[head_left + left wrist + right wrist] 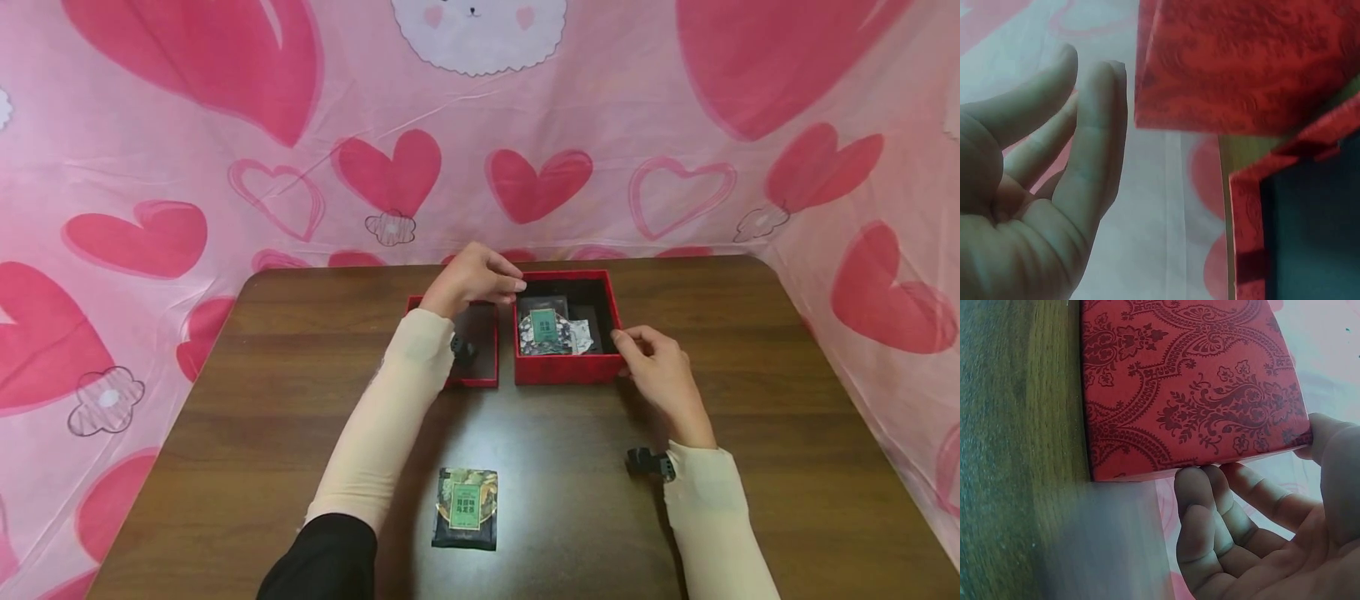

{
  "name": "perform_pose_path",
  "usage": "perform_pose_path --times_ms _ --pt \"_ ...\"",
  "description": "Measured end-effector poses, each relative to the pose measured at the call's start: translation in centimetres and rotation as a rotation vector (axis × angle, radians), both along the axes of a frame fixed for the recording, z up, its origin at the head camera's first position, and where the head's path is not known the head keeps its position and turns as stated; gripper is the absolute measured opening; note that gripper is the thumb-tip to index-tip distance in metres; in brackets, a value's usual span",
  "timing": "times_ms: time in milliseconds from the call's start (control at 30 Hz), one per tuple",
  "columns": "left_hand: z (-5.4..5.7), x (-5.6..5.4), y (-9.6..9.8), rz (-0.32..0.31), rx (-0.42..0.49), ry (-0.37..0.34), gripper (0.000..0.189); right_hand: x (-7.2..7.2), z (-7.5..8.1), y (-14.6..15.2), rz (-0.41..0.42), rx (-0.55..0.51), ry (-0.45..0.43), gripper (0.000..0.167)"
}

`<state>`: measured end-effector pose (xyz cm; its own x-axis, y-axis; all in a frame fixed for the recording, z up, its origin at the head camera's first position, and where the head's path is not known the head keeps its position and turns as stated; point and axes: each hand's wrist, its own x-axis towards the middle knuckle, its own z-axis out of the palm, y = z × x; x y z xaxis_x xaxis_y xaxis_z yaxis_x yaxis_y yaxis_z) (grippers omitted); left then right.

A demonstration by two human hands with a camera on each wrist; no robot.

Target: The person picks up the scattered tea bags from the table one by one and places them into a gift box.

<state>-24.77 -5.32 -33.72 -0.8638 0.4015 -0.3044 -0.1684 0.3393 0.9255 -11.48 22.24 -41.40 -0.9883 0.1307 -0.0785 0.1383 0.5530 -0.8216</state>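
A red patterned box [567,369] with a dark interior stands near the back of the table. Inside lie a floral sachet with a green label [544,326] and a small silvery packet [581,336]. My left hand [483,279] is at the box's back left corner in the head view. In the left wrist view its fingers [1094,131] are extended, apart from the box's red wall [1241,69], with nothing between them and the thumb. My right hand [660,367] grips the box at its front right corner, thumb at the rim and fingertips [1192,484] against the side.
A shallow red lid-like tray [487,367], dark inside, lies left of the box, partly behind my left forearm. Nearer me, a dark sachet with a green label [465,508] lies on the wooden table [300,400]. A pink heart-patterned cloth [465,117] hangs behind.
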Motion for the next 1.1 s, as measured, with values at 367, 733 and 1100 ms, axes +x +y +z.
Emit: perform_pose_path --times_ms 367,733,1100 --pt "0.5 1.0 -1.9 -0.007 -0.001 0.035 0.024 -0.1 0.2 0.1 0.002 0.010 0.000 0.058" --pt "0.1 3.5 -3.7 -0.055 -0.032 0.089 0.024 0.0 0.2 0.1 -0.006 0.013 0.003 0.059" --pt "-0.8 6.9 -6.1 -0.094 -0.048 0.091 0.025 -0.1 0.2 -0.1 -0.007 0.008 -0.011 0.058"
